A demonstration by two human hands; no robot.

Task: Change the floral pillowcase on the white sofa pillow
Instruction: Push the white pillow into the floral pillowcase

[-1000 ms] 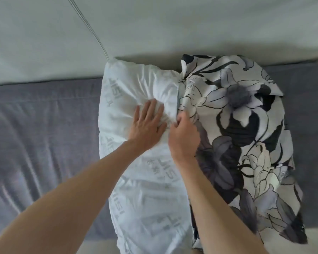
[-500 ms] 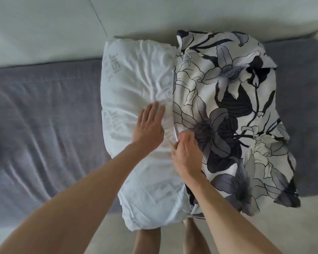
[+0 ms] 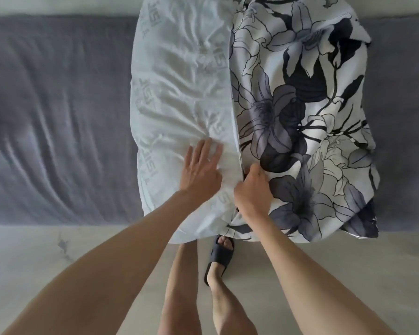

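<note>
Shifted nearer the seat's front edge since a second ago, with both hands lower along the seam and feet newly in view below. Grey sofa (image 3: 58, 117) spanning the width, pale floor (image 3: 58, 262) in front. Lying across the seat, white pillow (image 3: 179, 93), left half bare, right half inside the floral case (image 3: 300, 117), near ends overhanging the edge. Left hand (image 3: 200, 171) flat on the bare pillow, fingers straight and spread, pressing down just beside the case's opening. Right hand (image 3: 252, 189) curled, pinching the case's hem at that opening. One foot in a dark slipper (image 3: 219, 257) below the pillow. Pillow likely light and squashy, easily dented and pinned by a flat palm. Case likely thin, limp and prone to bunching; best held at the hem near a corner, not mid-panel.
</note>
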